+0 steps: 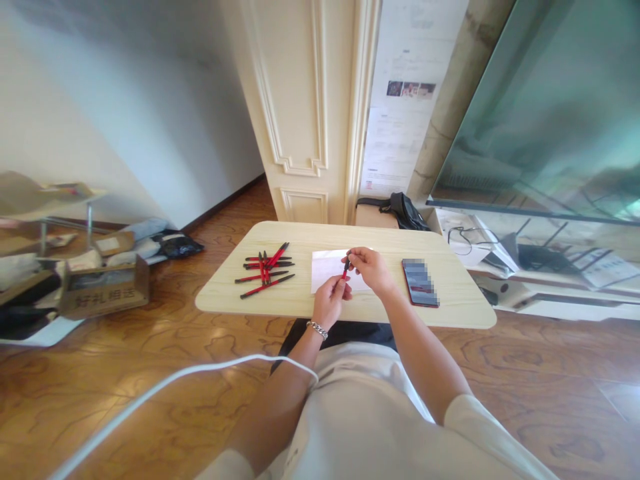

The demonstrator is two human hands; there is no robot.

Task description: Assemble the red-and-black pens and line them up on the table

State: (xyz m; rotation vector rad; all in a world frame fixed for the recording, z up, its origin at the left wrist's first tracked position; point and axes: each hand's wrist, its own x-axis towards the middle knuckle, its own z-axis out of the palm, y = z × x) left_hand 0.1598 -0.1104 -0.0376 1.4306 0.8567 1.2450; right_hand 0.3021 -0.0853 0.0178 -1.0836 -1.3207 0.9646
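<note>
A red and black pen point(345, 268) stands tilted between my two hands, above a sheet of white paper point(324, 263) on the small table. My left hand point(330, 297) is closed around its lower red part. At the pen's black upper end, the fingers of my right hand point(368, 266) pinch it. Part of the pen is hidden by my fingers. To the left lies a loose pile of several red and black pens point(267, 272), some crossing over each other. A phone point(420, 283) with a red edge rests right of my right hand.
The pale wooden table point(225, 288) has rounded corners. A white cable point(200, 368) runs from my shirt to the lower left. Cardboard boxes point(107, 290) and bags sit on the floor at left. Behind the table stand a cream panelled door point(295, 100) and a black bag point(404, 211).
</note>
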